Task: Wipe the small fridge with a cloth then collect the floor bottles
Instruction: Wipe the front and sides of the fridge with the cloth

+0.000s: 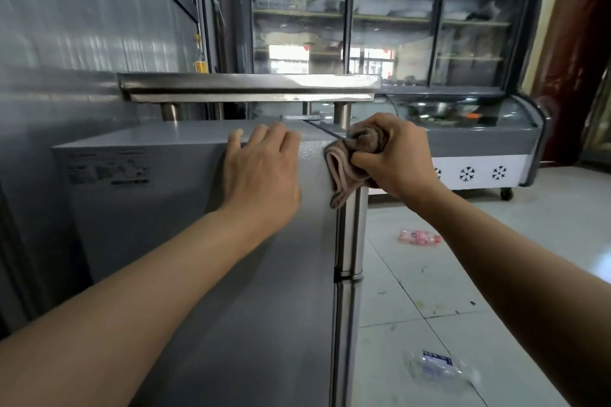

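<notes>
A person's right hand (396, 155) grips a bunched pinkish-brown terry cloth (350, 158) against the top corner of a small grey metal fridge (264, 274). Just left of that grip, the left hand (261, 172) rests flat, fingers straight, steadying it. Long overlapping strokes downward from the grip would clean best. Two crushed clear plastic bottles (419, 236) lie on the floor below.

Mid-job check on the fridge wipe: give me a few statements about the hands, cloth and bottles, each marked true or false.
1. The right hand grips the cloth. True.
2. The left hand holds a bottle. False: it rests flat on the fridge, holding nothing.
3. Two bottles lie on the floor. True: a pink-labelled bottle and a clear bottle.
4. The cloth lies on the floor. False: it is against the fridge's upper corner.
</notes>
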Demonstrator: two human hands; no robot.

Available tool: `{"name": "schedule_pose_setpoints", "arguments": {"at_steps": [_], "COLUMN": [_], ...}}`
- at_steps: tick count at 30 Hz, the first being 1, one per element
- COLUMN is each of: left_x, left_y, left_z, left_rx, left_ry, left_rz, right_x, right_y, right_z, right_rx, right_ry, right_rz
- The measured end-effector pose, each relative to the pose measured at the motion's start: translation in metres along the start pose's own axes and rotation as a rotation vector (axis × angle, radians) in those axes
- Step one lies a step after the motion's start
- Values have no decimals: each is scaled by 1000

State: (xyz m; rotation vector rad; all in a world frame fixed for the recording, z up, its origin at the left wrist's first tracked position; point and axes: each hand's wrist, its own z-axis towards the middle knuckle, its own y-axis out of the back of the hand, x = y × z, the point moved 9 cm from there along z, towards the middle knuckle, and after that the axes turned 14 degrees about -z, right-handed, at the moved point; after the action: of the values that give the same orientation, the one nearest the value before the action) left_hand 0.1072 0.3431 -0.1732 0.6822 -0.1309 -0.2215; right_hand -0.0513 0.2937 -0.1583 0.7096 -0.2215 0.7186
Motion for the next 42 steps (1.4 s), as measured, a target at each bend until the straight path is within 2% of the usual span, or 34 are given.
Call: {"name": "schedule_pose_setpoints", "arguments": {"at_steps": [6, 13, 20, 25, 28, 32, 36, 42], "left_x": [-4, 0, 9, 10, 9, 11, 9, 8], "left_y": [9, 14, 7, 4, 2, 9, 34, 76], "left_z": [14, 33, 51, 59, 61, 63, 78, 113], "left_rx": [2, 149, 484, 739, 946, 1234, 1277, 1281], "left_ry": [-23, 58, 171, 224, 243, 339, 310, 379], "left_rz": [-43, -132, -191, -203, -219, -302, -287, -286], "right_x": [5, 6, 10, -9, -16, -15, -12, -7], "right_y": [3, -2, -5, -3, 7, 30, 58, 107], "right_z": [9, 33, 43, 46, 49, 63, 81, 118], "right_rx": [35, 366, 598, 778, 810, 850, 888, 915], "right_ry": [37, -8, -56, -359, -541, -639, -606, -483], "right_rz": [-36, -68, -172, -54, 40, 69, 13, -58]}}
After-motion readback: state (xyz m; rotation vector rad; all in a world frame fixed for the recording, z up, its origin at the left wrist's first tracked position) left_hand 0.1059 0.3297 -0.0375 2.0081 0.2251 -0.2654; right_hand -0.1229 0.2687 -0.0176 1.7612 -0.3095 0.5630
